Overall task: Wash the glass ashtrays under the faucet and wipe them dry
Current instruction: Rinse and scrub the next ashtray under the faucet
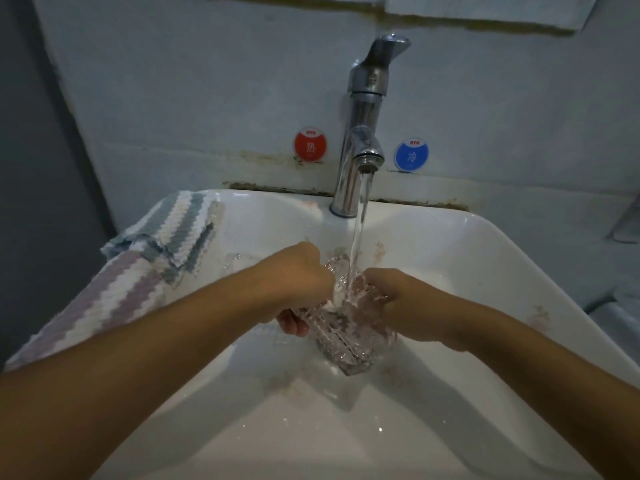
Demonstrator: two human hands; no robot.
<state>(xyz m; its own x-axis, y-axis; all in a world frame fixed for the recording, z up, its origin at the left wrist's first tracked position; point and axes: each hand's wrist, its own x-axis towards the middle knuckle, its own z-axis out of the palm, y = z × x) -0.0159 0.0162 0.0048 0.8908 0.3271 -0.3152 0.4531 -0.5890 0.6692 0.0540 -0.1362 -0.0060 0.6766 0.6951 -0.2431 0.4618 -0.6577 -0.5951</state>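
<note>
A clear cut-glass ashtray (346,327) is held tilted over the middle of the white sink (485,244), right under the running stream from the chrome faucet (360,140). My left hand (301,278) grips its left edge, fingers curled underneath. My right hand (391,292) holds its right side, with the fingers partly hidden behind the glass and splashing water. Water hits the ashtray and runs off it into the basin.
Two striped cloths lie over the sink's left rim: a grey-and-white cloth (180,226) and a purple-and-white cloth (104,299). On the wall behind are a red hot-water sticker (310,145) and a blue cold-water sticker (411,155).
</note>
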